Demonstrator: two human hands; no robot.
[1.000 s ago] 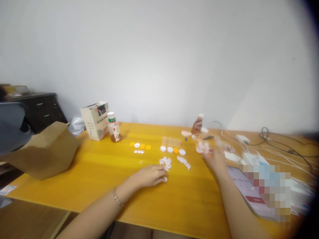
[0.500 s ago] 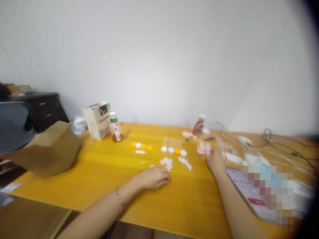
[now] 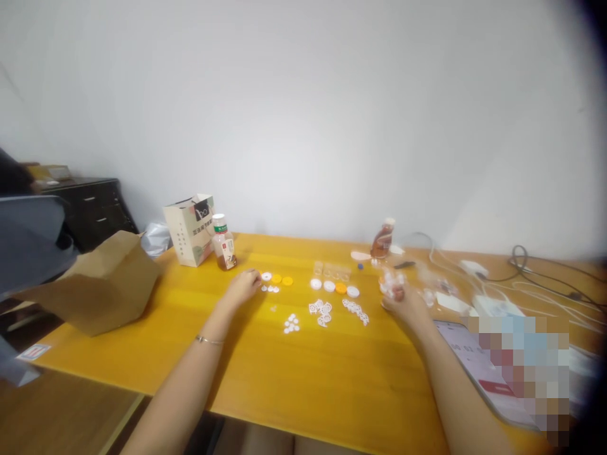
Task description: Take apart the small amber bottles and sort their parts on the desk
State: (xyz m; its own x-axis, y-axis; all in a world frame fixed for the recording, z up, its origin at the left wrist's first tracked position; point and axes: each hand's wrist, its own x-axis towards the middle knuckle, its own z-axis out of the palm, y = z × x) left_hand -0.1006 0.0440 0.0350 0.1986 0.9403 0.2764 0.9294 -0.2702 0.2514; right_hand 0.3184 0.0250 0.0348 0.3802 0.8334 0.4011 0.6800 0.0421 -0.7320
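Note:
My left hand [image 3: 244, 285] reaches to the left end of the far row of discs, fingers bent together and covering the spot beside a white disc [image 3: 266, 277]. What sits under the fingertips is hidden. Two yellow discs [image 3: 282, 280] continue that row, with small white pieces [image 3: 270, 289] in front. My right hand [image 3: 403, 302] is curled at a blurred cluster of small whitish, clear pieces [image 3: 392, 281]; what its fingers hold cannot be made out. Between the hands lie a second row of white discs [image 3: 329, 286] and one yellow disc [image 3: 340, 289], white openwork pieces [image 3: 321, 309], and small white round pieces [image 3: 291, 323].
A paper gift bag [image 3: 190, 230] and a drink bottle [image 3: 224, 243] stand at back left. Another brown bottle [image 3: 382, 239] is near the wall. Right lie a phone [image 3: 484, 373], cables [image 3: 535, 265] and a power strip [image 3: 496, 306]. A brown paper bag [image 3: 109, 278] fills the left edge.
My left hand has moved from the small white round pieces, away and leftward to the far disc row, uncovering those pieces. My right hand stays by the cluster. The view has shifted slightly.

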